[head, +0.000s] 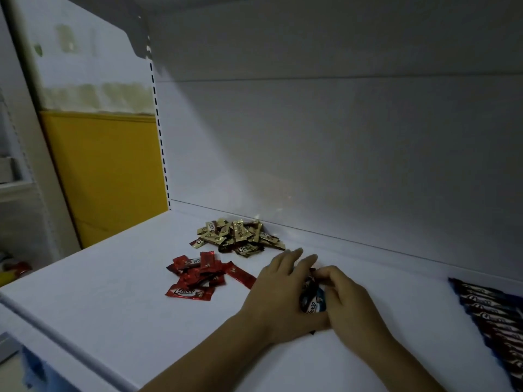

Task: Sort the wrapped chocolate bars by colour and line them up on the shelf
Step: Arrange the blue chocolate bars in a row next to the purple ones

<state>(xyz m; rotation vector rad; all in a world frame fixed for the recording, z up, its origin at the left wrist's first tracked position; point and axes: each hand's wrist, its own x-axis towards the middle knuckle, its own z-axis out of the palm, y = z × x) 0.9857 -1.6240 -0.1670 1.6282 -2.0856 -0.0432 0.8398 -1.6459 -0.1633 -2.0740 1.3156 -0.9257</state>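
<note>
Nearest, mid-shelf: a small bunch of blue bars [314,300] is squeezed between both hands. The right hand [349,304] has its fingers curled round the bunch. The left hand [278,292] lies against the other side, fingers mostly straight, pressing rather than clasping.

On the right, a blue row [493,315] is already lined up on the white shelf [113,278], running near to far.

Left of the hands is a loose red pile [198,275]. Further back, near the rear wall, is a gold pile [240,236].

Handling guess:
- The bars look light and small, and the glossy film is likely slippery.
- The crimped ends are floppy and the middle is stiffer.
- Best to pinch across the long sides at mid-body, not by the end flaps.
- A stack could fan out if the squeeze is uneven.
</note>
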